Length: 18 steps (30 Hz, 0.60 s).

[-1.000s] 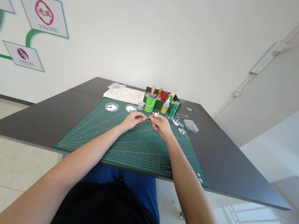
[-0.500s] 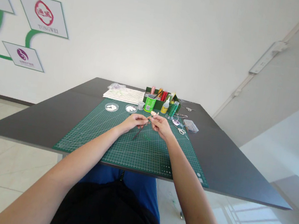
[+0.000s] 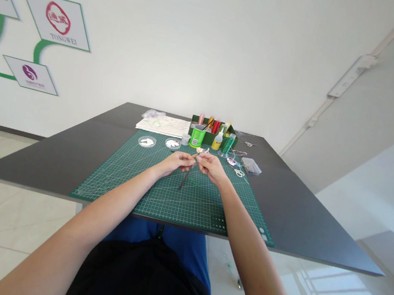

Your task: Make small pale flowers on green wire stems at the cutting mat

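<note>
Above the green cutting mat (image 3: 167, 202), my hands meet fingertip to fingertip around a small craft flower with a thin dark stem (image 3: 184, 179). My left hand (image 3: 176, 161) is closed, its fingers pinching the stem from the left. From the other side, my right hand (image 3: 212, 166) is closed too, thumb and forefinger pinching near the top of the stem. Pale petals (image 3: 200, 150) of the flower show just beyond the fingertips. Green thread (image 3: 195, 183) shows faintly below the hands. The exact grip points are too small to make out.
Behind the hands stand a green can (image 3: 197, 136), a glue bottle (image 3: 217, 140) and a dark green box (image 3: 234, 129) of thread spools. Two shallow dishes (image 3: 147, 141) hold white pieces. White-handled scissors (image 3: 239, 173) and a clear plastic case (image 3: 251, 166) lie to the right.
The dark stem has swung to a steeper angle, its lower end moving right and toward me. The petals have dipped slightly behind my fingers. Both hands stay in nearly the same place.
</note>
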{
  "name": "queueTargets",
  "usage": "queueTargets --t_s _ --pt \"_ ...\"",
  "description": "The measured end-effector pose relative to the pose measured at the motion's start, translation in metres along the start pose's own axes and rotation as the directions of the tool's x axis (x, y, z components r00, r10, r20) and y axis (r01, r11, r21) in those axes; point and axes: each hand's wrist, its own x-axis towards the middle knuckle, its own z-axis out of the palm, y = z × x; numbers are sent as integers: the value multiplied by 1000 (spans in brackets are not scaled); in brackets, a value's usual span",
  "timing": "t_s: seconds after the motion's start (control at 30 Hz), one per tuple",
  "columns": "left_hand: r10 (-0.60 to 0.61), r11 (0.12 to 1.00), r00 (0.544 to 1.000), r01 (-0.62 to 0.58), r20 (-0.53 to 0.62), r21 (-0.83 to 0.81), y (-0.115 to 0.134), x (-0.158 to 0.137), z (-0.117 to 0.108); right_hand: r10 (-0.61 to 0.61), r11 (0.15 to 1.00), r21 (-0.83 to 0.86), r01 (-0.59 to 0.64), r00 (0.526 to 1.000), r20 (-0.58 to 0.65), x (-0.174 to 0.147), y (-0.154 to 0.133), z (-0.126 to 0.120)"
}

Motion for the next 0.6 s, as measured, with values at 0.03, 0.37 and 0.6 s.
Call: queueTargets --t_s 0.03,0.37,0.6 --pt "-2 1000 1000 2 1 -6 0 0 0 1 1000 -1 -1 1000 -2 0 0 0" --pt "-38 998 997 34 -72 -48 4 -1 1 -4 998 66 11 994 -111 1 -3 -1" --pt "-73 995 971 86 -227 48 5 3 -8 -22 998 58 34 981 -193 1 -7 -4"
